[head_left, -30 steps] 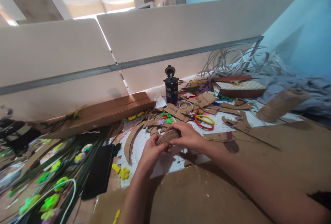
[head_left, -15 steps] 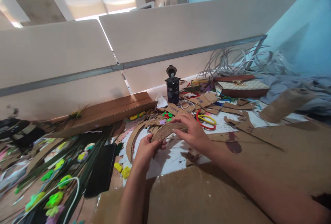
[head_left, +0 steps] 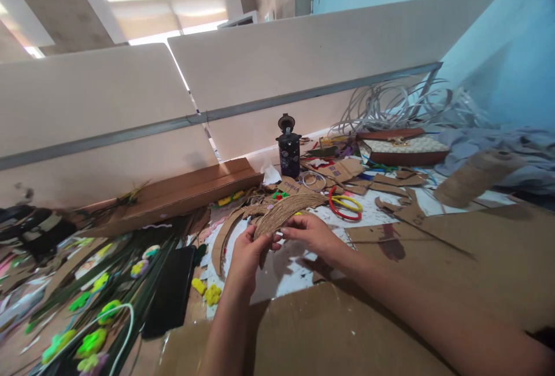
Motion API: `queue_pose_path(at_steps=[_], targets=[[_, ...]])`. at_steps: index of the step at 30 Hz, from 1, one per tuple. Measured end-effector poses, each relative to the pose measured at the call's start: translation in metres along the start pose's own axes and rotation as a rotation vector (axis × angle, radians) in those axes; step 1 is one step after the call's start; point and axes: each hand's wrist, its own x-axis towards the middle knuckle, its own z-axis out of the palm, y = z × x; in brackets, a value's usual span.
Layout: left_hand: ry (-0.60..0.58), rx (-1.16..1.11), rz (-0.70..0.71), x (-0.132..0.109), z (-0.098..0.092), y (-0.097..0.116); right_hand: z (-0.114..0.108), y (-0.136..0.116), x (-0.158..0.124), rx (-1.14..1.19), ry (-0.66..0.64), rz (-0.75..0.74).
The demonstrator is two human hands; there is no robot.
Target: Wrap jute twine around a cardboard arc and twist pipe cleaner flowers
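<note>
I hold a curved cardboard strip wrapped in brown twine (head_left: pixel 288 209) above the cluttered table. My left hand (head_left: pixel 247 251) pinches its lower left end, fingers closed on it. My right hand (head_left: pixel 310 231) grips the strip near the same end from the right, thumb and fingers pressed to it. The strip's far end points up and right toward the red and yellow rings (head_left: pixel 344 202). Another curved bare cardboard piece (head_left: pixel 223 237) lies on the white paper just left of my hands.
A dark bottle (head_left: pixel 288 153) stands at the back by the white partition. A twine cone (head_left: pixel 474 176) lies right, a black phone (head_left: pixel 171 289) left among green stems and foam flowers (head_left: pixel 93 341). Cardboard scraps, a long box (head_left: pixel 182 191) and a brown cardboard sheet (head_left: pixel 433 260) surround me.
The twine-wrapped strip has turned from foreshortened to stretched out, its far end swinging up and right. My right hand slid back along it toward my left hand.
</note>
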Motion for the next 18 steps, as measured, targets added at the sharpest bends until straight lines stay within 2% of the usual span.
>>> queue_pose_path(at_steps=[4, 7, 12, 18], targets=[[-0.035, 0.019, -0.007, -0.001, 0.001, -0.002, 0.003, 0.001, 0.000, 0.076, 0.077, 0.078], [-0.073, 0.025, -0.018, -0.001, 0.000, -0.005, 0.005, -0.003, -0.001, 0.127, 0.085, 0.087], [-0.151, 0.047, -0.029, -0.001, -0.001, -0.006, 0.006, -0.006, -0.002, 0.154, 0.062, 0.082], [-0.116, 0.068, 0.008, -0.004, 0.002, 0.000, 0.003, -0.009, -0.002, 0.036, -0.036, 0.042]])
